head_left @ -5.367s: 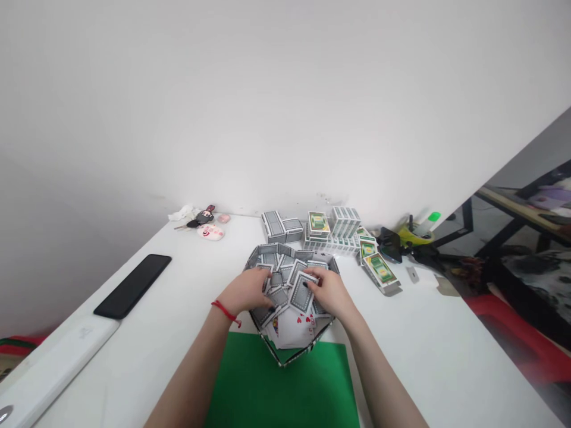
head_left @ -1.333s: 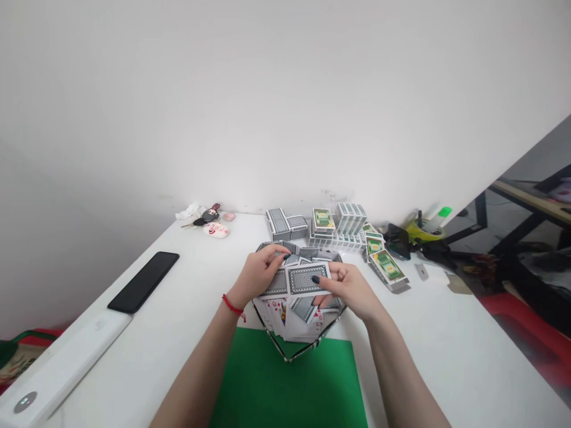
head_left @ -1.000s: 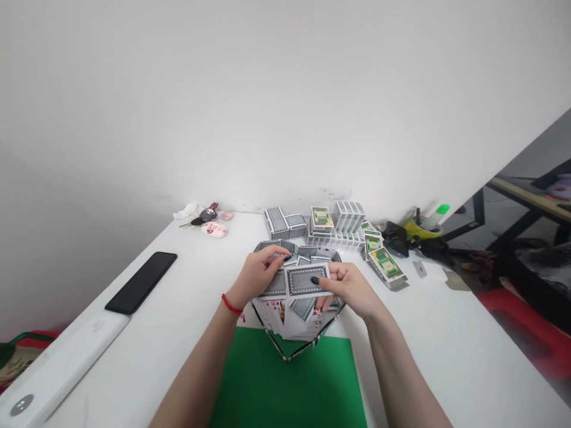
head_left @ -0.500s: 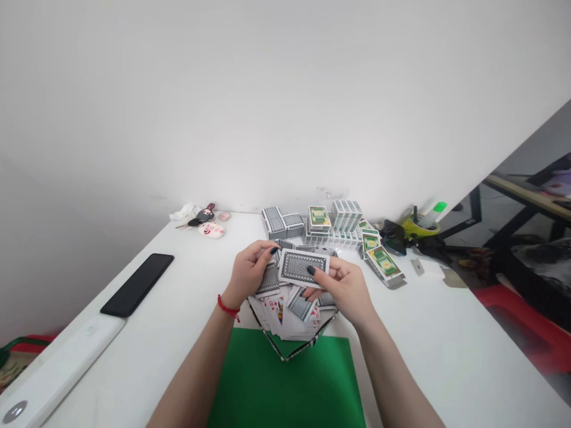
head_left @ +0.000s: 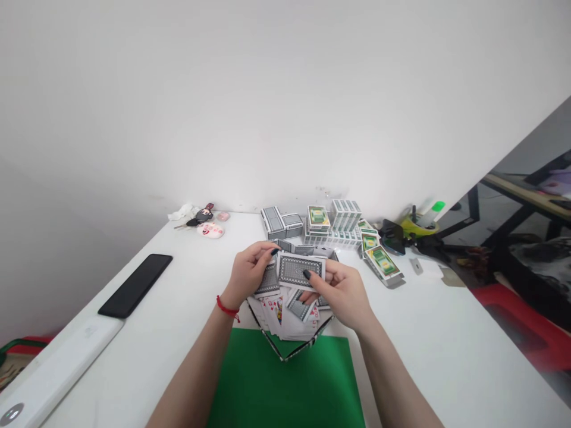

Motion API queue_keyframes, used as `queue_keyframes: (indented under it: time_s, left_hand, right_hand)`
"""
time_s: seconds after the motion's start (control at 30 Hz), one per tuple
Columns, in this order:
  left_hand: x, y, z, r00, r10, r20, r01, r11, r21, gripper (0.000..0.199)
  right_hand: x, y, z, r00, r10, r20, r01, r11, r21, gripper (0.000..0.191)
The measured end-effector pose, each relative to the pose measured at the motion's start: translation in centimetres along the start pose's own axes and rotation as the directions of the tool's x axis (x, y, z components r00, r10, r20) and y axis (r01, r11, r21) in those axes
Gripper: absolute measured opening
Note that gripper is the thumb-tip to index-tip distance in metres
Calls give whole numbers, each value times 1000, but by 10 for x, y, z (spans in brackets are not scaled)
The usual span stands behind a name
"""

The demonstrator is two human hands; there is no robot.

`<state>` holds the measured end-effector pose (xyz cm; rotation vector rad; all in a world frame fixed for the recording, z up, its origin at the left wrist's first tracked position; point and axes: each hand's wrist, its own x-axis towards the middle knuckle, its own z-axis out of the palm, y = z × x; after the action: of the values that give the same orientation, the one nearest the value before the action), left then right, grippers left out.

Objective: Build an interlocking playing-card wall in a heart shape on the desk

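My right hand (head_left: 344, 292) grips a face-down playing card (head_left: 291, 271) with a grey patterned back, thumb on top and fingers beneath. Whether more cards lie under it I cannot tell. At its upper left corner, the thumb and fingers of my left hand (head_left: 252, 270) are pinched together on the card's edge. Below both hands, a heap of loose playing cards (head_left: 292, 327), some face up and some face down, fills an open box (head_left: 268, 340) with a thin dark patterned rim. One corner of this box points toward me, over a green sheet (head_left: 289, 386).
Stacked card boxes (head_left: 332, 239) and grey-backed decks (head_left: 273, 222) stand by the wall. Opened card boxes (head_left: 382, 263) lie to their right, near a yellow-green holder (head_left: 419, 227). At left are a black phone (head_left: 136, 285), a white device (head_left: 60, 368) and keys (head_left: 191, 222).
The held card has shifted slightly left and down with my right hand. My left hand stays almost in place, and the whole view has drifted a little.
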<state>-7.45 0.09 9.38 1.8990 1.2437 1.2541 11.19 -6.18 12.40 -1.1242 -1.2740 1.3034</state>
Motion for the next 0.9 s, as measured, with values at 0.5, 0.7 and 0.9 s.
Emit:
queue_keyframes:
  time_s: [0.5,0.7,0.9]
  left_hand:
    - [-1,9,3,1000,-14,-2,15,990,138,23]
    - [3,9,4,979,-185,-85,184,983,-22,27]
    - [4,18,3,843,-421,335,537,614,-579,42]
  right_hand:
    - [4,5,1,962,195,192,-184,980,-71,20]
    - [11,18,2,968,184,172,-196,979,53,28]
    - [16,21,-1,992,117,37,-121,987,106,33]
